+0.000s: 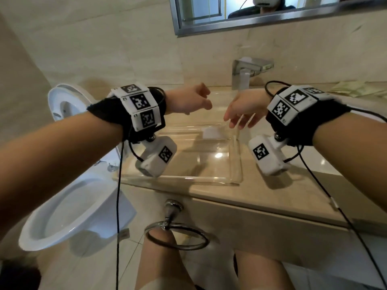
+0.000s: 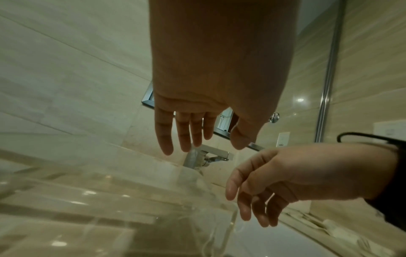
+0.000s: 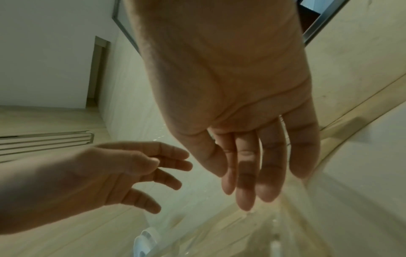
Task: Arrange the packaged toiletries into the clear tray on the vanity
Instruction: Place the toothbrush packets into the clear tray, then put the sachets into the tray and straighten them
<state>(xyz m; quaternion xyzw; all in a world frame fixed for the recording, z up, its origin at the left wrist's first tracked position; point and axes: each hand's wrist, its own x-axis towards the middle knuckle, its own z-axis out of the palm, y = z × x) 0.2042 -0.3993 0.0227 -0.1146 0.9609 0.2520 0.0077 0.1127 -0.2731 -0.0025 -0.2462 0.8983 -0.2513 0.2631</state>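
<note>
A clear tray [image 1: 234, 176] lies on the beige vanity top, with a small white item [image 1: 211, 132] near its far edge. Cream packaged toiletries [image 1: 360, 88] lie at the far right of the counter, apart from both hands. My left hand [image 1: 204, 99] hovers over the tray's far left part, fingers relaxed and holding nothing. My right hand [image 1: 234, 120] hangs over the tray's far right corner, fingers straight and pointing down, also with nothing in it. The left wrist view shows the left hand [image 2: 197, 139] and the right hand [image 2: 252, 200] above the tray wall [image 2: 219, 217].
A chrome faucet [image 1: 249, 70] stands behind the tray beside the sink. An open toilet [image 1: 73, 195] sits to the left, below the counter. A metal towel ring [image 1: 178, 233] hangs from the vanity front. A mirror [image 1: 251, 15] is on the wall.
</note>
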